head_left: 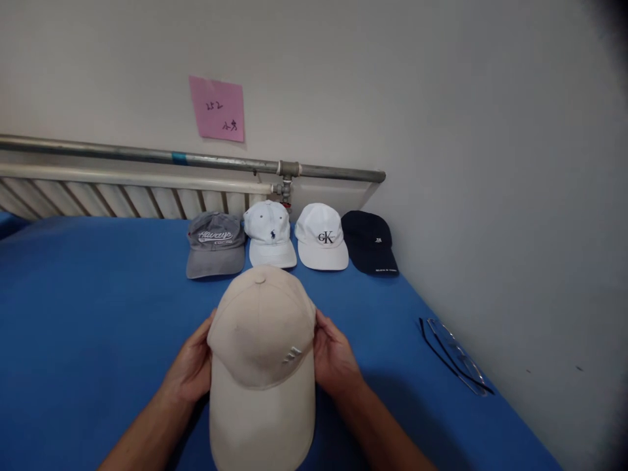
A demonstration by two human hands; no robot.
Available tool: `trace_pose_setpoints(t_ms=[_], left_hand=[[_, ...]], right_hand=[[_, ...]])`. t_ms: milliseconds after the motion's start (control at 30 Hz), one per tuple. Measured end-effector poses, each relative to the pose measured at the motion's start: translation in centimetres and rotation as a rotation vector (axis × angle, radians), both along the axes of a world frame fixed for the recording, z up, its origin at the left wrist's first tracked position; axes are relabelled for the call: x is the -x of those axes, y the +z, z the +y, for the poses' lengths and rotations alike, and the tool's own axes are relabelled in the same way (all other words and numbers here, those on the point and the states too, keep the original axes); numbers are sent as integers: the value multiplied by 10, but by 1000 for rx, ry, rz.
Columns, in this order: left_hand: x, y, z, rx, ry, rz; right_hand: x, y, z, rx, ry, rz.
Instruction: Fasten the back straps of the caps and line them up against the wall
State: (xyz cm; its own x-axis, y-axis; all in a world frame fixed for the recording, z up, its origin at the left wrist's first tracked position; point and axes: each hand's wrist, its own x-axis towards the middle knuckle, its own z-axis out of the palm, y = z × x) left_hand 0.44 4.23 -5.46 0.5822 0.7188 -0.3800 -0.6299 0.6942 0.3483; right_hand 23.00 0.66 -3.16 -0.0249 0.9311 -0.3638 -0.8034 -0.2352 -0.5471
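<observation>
A beige baseball cap [260, 333] with a small striped mark is held up in the middle, its brim pointing down toward me. My left hand [193, 360] grips its left side and my right hand [336, 353] its right side; the fingertips are partly hidden behind the cap. Beyond it, a row of caps lies on the blue surface [122, 307]: a grey cap [214, 245] with white lettering, a pale cap [271, 234] with a small dark rider logo, a white cap [321, 237] with CK letters, and a black cap [369, 242].
Eyeglasses [456, 356] lie at the right edge of the blue surface, close to the wall [515, 216]. At the back run a metal pipe [118, 154] and a white radiator [98, 196]. A pink note [218, 108] with handwriting is stuck on the wall.
</observation>
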Motion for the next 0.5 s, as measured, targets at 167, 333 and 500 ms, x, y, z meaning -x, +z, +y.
trace_pose_setpoints(t_ms=[167,333,500], left_hand=[[-3,3,0,-12,55,-1],[-8,14,-7,-117,168,-89],[-14,16,-16,-188,121,-43]], right_hand=[[-6,-2,5,18,-6,-20],[-20,-15,12,93,-76,-19],[-27,-23,14,51,-79,-33]])
